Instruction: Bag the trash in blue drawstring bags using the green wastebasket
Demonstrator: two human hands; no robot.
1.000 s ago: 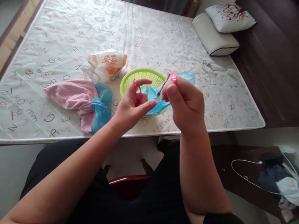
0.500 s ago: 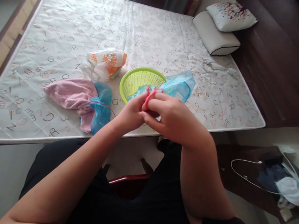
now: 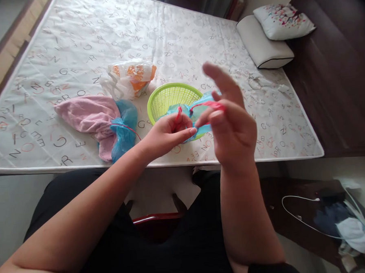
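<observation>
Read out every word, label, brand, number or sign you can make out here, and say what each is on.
"G": white mattress covered in scattered letters
"E": same mattress
"N": same mattress
"R": same mattress
"O": same mattress
Many other letters there: too small or blurred.
Orange print on the crumpled clear plastic bag: unreadable.
No whole words, brands or numbers legible.
</observation>
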